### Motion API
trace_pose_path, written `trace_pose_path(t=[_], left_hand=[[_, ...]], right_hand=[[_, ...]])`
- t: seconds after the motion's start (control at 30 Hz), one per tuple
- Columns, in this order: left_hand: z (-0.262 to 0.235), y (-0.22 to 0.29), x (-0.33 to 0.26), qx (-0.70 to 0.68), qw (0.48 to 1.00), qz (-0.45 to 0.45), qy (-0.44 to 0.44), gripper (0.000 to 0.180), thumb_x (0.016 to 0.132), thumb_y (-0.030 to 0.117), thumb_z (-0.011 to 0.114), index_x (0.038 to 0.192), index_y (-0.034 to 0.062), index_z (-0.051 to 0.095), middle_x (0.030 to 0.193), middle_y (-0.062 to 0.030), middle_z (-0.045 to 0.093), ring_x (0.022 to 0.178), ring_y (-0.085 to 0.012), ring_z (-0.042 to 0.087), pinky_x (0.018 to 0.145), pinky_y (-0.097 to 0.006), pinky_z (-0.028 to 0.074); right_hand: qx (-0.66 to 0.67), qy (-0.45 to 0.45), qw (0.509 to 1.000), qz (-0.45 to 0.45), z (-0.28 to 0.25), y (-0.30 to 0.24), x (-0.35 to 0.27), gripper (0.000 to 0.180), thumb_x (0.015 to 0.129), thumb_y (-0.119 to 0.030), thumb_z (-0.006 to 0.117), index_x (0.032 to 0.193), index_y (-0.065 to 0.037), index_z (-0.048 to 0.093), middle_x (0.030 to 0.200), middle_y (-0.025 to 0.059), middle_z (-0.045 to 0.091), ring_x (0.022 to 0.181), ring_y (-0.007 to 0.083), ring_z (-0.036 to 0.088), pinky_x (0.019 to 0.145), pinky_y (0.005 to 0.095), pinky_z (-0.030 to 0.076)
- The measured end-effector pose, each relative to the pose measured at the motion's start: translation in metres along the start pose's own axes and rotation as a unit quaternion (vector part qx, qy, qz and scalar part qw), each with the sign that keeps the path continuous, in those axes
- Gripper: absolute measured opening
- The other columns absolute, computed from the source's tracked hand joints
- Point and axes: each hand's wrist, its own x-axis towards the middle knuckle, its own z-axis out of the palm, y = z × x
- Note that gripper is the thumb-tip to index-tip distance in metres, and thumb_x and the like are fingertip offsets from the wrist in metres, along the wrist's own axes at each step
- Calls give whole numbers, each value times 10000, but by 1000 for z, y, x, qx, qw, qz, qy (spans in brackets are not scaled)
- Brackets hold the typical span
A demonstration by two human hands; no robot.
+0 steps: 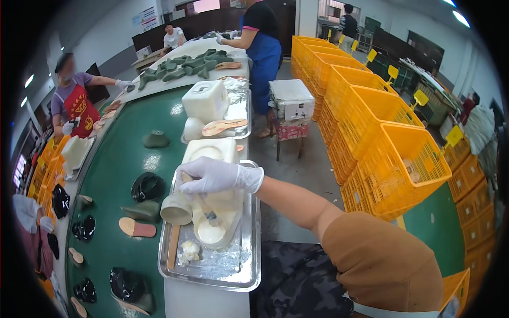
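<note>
My right hand (209,175), in a white glove, is closed around the handle of a brush (211,216). The brush tilts down with its bristles just over the white liquid in a cut-open white plastic jug (232,225). This jug lies in a shiny metal tray (246,273). Beside it in the tray are a small off-white cup (176,209), a flat tan strip (173,246) and a crumpled white lump (189,252). My left hand is out of view.
On the green conveyor (106,185) to the left lie glossy black shoe uppers (148,186), green shoe lasts (142,211) and insoles (137,227). Yellow crates (392,159) stand in a row at right. Co-workers stand along the line, one wearing a red apron (79,108).
</note>
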Motion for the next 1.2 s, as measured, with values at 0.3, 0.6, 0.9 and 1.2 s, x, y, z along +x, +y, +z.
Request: trace_pose_path(t=[0.3,0.6,0.9,1.2], left_hand=[[-5,10,-3,-65,998,-9,-7,267,850,112,402,620,129,266,603,2,269,520,-151,331,497,-290,266],[-15,11,-5,-58,998,-23,-32,294,861,150,446,630,135,264,595,31,256,515,-108,310,500,-252,234],[8,7,1,-387,921,15,38,273,849,212,522,665,119,343,611,39,261,513,-106,287,510,-237,230],[15,9,5,-365,930,22,47,310,928,210,393,639,116,331,581,28,268,491,-105,283,484,-236,240]], right_hand=[[-48,12,998,-51,0,7,2,129,836,-156,554,900,-44,563,788,28,629,761,111,591,746,255,459],[-1,0,1000,-5,0,9,1,106,876,-162,531,883,-59,555,742,-7,606,698,47,560,612,208,467],[31,-6,999,3,3,11,4,102,884,-163,529,896,-61,535,760,3,602,696,48,569,550,192,469],[31,0,999,9,3,5,2,116,875,-154,540,900,-41,539,752,13,600,664,54,547,535,197,462]])
